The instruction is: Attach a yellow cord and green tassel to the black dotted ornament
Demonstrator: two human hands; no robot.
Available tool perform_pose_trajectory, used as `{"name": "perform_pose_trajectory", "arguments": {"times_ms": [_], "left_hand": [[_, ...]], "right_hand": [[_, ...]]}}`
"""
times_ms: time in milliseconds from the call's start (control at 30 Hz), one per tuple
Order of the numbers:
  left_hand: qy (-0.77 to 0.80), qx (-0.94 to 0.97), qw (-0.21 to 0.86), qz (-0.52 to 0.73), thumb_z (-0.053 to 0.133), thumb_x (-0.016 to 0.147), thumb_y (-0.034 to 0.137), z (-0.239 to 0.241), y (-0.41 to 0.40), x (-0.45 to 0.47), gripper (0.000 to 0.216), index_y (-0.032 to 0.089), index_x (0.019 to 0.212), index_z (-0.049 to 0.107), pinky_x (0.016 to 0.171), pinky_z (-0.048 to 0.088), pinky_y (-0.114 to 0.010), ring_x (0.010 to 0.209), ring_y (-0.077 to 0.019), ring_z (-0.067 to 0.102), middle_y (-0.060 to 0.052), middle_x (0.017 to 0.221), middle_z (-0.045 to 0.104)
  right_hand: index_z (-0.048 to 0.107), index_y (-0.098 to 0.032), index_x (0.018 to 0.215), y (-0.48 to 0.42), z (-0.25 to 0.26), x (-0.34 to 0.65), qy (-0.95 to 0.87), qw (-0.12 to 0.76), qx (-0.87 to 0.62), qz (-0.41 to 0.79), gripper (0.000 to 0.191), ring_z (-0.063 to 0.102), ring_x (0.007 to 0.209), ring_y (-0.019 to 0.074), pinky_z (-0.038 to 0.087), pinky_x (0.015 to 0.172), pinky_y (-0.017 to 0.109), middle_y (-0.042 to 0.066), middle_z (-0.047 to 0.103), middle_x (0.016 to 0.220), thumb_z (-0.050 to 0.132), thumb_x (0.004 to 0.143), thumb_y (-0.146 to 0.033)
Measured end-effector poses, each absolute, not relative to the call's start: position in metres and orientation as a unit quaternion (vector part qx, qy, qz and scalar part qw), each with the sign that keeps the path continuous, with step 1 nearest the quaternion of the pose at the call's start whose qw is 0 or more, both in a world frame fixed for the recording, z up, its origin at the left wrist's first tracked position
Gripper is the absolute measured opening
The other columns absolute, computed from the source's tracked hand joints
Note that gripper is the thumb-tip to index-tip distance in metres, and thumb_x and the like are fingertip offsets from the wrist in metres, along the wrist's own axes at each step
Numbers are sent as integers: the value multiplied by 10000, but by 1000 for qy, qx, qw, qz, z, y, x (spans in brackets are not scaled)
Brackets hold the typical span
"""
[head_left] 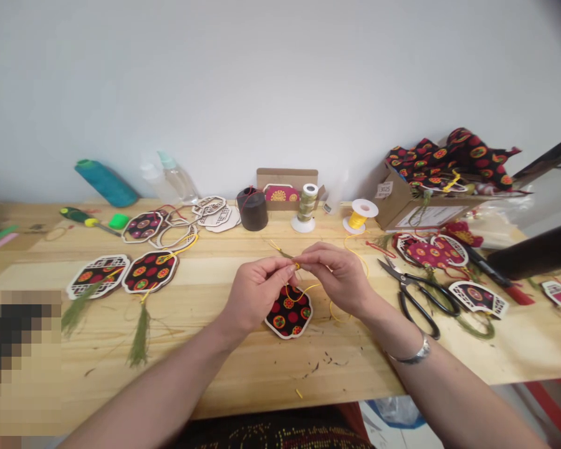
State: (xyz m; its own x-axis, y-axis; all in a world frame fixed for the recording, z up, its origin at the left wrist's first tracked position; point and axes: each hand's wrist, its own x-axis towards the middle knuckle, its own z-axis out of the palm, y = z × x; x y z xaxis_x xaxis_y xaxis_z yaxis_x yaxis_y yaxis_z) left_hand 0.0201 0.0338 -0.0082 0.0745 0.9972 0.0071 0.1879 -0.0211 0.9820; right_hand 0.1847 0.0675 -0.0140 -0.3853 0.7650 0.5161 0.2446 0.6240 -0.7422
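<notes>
Yellow cord [297,266] at the fingertips, both hands meeting over the tabletop [243,386]. Left grip [259,288]: thumb and forefinger pinched together, no gap, cord between them. Right grip [341,274]: also closed to a tight pinch, tips just beside the left ones, on the same bit of cord. Fingers cover most of the join; it looks like a small loop or knot, though I can't make out its form.

Plaque [288,315], dark with red and orange rounds and a pale rim, lies flat below the pinch, on my body's side of it. Nearly round, so no long axis to speak of. Its upper edge sits behind my fingers. Left hand is nearer, overlapping the upper left; right hand stands off to the upper right. Key relation: pinch above, plaque beneath, a slack curve of cord hanging over its face.

Round about: yellow spool [358,219] beyond my right hand, its strand trailing toward me. Scissors [404,280] to the right, blades pointing away, handles toward me. To the left, two finished-looking plaques [150,272] side by side, green tassels [141,337] drooping my way.
</notes>
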Motion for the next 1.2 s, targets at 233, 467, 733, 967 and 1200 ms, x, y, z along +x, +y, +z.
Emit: {"name": "perform_pose_trajectory", "arguments": {"times_ms": [233,467,733,967,1200], "left_hand": [[526,603,396,451,561,804,171,-8,33,23,166,162,678,669,587,474,-182,587,-92,583,16,609,652],[531,631,353,443,557,817,185,-14,33,22,147,172,742,683,604,488,-198,607,-102,608,14,637,670],[526,664,299,438,545,828,180,-18,32,24,152,159,817,695,604,489,-209,605,-107,616,0,652,684],[532,681,264,427,531,838,191,-18,31,24,164,157,799,686,597,486,-226,603,-117,619,-5,650,682],[547,698,213,410,524,836,182,-19,31,25,168,169,799,687,592,481,-243,616,-134,634,-14,673,701]], "right_hand": [[701,-155,844,67,-16,184,-811,441,-329,200,156,632,724,112,514,654,216,43,686,795,570,829,-72],[667,-115,851,66,-21,183,-842,438,-304,81,156,604,740,144,509,649,253,87,666,809,514,879,-123],[636,-127,842,65,-22,184,-855,419,-303,45,172,575,732,156,493,642,278,83,651,800,474,900,-134],[628,-124,843,64,-26,181,-858,397,-327,12,170,569,739,164,482,650,281,83,645,808,467,885,-94],[630,-145,850,62,-32,180,-853,372,-366,37,193,565,744,167,468,656,284,81,636,820,445,886,-100]]}}
